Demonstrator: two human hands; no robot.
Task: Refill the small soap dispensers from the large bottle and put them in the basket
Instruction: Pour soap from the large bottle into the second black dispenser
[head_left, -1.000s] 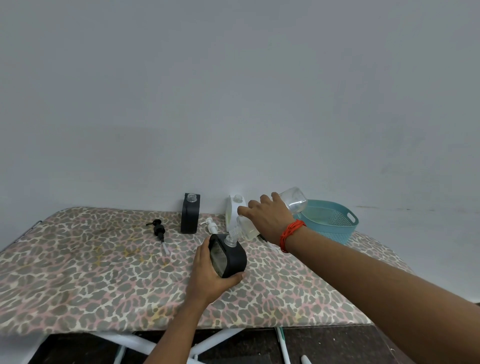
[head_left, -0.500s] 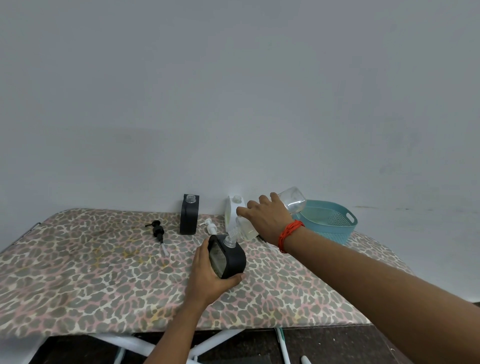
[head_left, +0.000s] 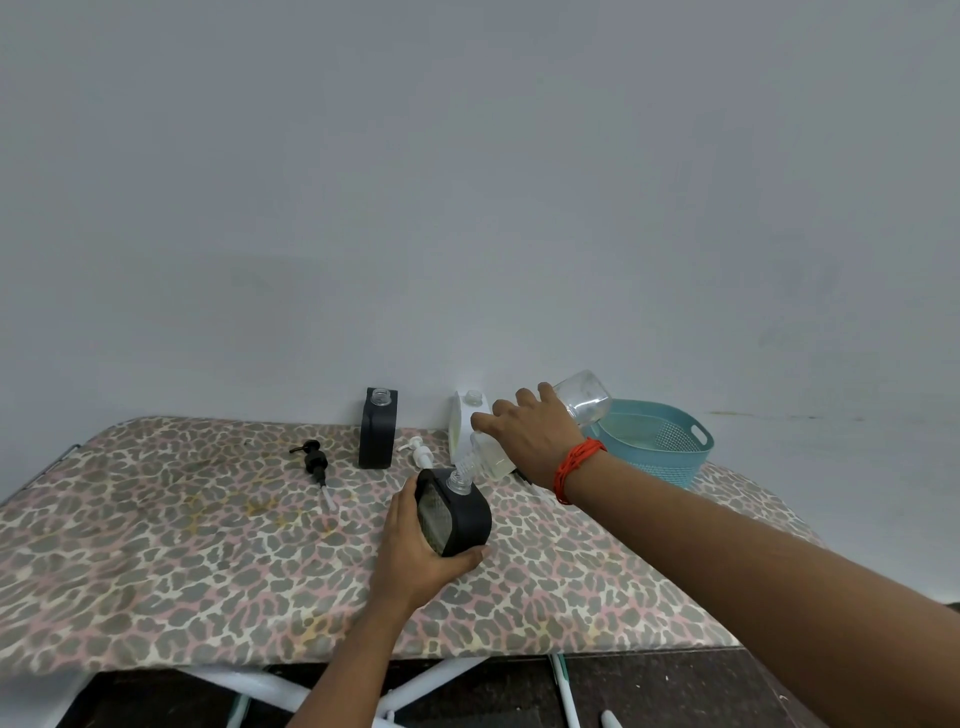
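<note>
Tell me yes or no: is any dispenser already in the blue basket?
No. The blue basket shows only its bare inside, while the black dispensers and the white dispenser are outside it.

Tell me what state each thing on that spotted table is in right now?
Large clear bottle: tipped neck-down, nearly empty, pouring.
Black dispenser in hand: tilted, uncapped, taking the pour.
Left hand: gripping that dispenser.
Right hand: gripping the bottle.
Second black dispenser: upright, uncapped.
White dispenser: upright, uncapped.
Black pump: lying loose.
White pump: lying loose.
Teal basket: upright, no dispensers visible inside.
</note>
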